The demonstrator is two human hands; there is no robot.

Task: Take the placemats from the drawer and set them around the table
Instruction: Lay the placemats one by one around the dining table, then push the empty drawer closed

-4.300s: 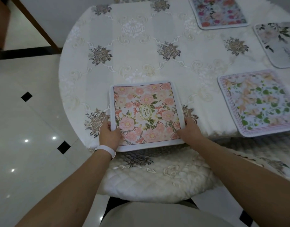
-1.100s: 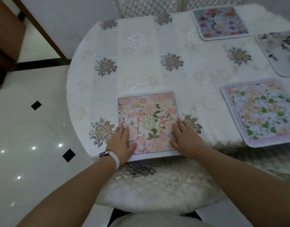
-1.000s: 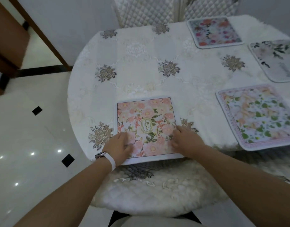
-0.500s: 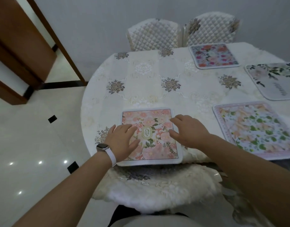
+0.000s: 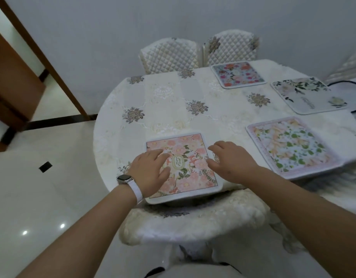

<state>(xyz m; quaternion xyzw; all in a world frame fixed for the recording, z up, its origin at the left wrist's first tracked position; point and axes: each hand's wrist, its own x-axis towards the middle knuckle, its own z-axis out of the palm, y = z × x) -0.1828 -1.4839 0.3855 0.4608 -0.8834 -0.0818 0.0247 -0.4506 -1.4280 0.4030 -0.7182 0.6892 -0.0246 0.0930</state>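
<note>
- The pink placemat (image 5: 190, 171) lay flat on the table (image 5: 173, 101), with its near edge right at the table rim closest to you.
- Your left hand (image 5: 151, 173) rested palm down on the left half of the pink placemat. Its fingers (image 5: 159, 152) were straight and a little apart, gripping nothing, and reached toward the oval label at the mat's middle.
- Your right hand (image 5: 233, 161) sat at the pink placemat's right edge. Its fingers (image 5: 214, 147) were loosely bent and slightly spread, with the tips over the mat's border and nothing held. I cannot tell whether those tips touched the mat.
- A watch (image 5: 125, 179) on a white strap circled your left wrist, just off the pink placemat's near left corner.
- A green-leaf placemat (image 5: 293, 145) lay to the right of the pink placemat, apart from it, with tablecloth between.
- Beyond that, farther right and back from the pink placemat, lay a grey placemat (image 5: 307, 95) with dark leaves.
- A blue placemat (image 5: 237, 74) with red flowers lay well behind the pink placemat, at the far rim.
- A cushioned seat (image 5: 193, 223) stood just below the pink placemat's near edge.
- Two quilted chairs (image 5: 169, 55) stood side by side well behind the pink placemat, past the blue one.
- A black cable (image 5: 345, 83) ran far to the right of the pink placemat.
- A glossy floor (image 5: 42, 177) spread to the left of the pink placemat, with a wooden door frame (image 5: 42, 57) beyond it.
</note>
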